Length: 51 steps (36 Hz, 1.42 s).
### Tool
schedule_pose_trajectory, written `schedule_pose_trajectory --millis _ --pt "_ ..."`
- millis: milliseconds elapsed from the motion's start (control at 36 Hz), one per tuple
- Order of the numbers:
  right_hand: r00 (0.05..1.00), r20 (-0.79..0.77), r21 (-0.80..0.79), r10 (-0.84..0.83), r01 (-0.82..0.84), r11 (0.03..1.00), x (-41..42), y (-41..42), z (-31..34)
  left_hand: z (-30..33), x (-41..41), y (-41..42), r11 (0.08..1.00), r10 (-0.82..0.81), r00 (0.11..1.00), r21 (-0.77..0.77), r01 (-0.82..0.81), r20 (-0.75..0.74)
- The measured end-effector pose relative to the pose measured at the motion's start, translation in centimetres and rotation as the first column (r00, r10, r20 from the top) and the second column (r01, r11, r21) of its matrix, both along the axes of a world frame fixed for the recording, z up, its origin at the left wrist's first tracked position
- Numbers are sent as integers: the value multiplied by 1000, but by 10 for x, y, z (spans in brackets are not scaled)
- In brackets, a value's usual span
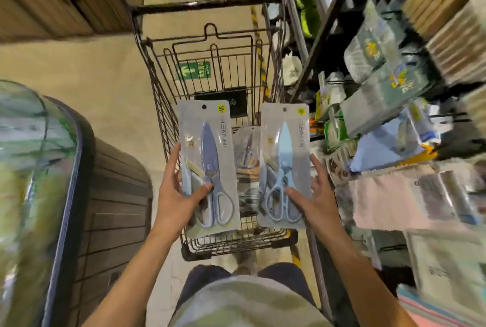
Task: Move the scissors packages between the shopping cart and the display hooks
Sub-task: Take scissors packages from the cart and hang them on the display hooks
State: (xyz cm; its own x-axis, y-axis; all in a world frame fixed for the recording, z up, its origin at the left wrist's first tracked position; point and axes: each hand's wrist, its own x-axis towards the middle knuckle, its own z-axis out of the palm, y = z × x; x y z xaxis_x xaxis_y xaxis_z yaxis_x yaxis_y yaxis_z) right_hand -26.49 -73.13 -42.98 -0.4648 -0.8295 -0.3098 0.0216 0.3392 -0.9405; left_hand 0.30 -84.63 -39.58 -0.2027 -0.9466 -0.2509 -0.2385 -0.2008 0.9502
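We hold one scissors package per hand above the shopping cart (168, 105): left hand (178, 195) grasping the purple scissors package (210, 147), right hand (310, 195) grasping the blue scissors package (285, 147).

Bare forearms, no sleeves; pale grey-beige shirt (244, 300); dk navy trousers (200, 282).

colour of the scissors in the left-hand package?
Purple-blue scissors, darker than the pale blue pair opposite; head view.

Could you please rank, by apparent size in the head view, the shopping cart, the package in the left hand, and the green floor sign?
1. shopping cart
2. package in the left hand
3. green floor sign, though it lies farther from the camera.
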Motion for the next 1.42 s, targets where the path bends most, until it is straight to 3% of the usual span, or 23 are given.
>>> schedule_pose_trajectory --millis 250,611,917,1083,1417 --pt "976 22 -177 -218 218 960 -2 80 43 36 -38 42 967 -235 968 -123 224 -85" --pt "875 0 -254 -484 468 846 48 281 80 71 -57 169 816 -548 836 -233 529 -22" --pt "652 -20 -328 -758 712 621 128 406 101 86 -65 269 577 -801 599 -296 761 -23" --pt "437 45 -278 -898 869 409 199 448 105 82 -50 300 420 -903 428 -296 858 -41" --pt "151 -34 -217 -988 964 155 331 525 126 88 -11 379 175 -982 146 -279 944 -121"
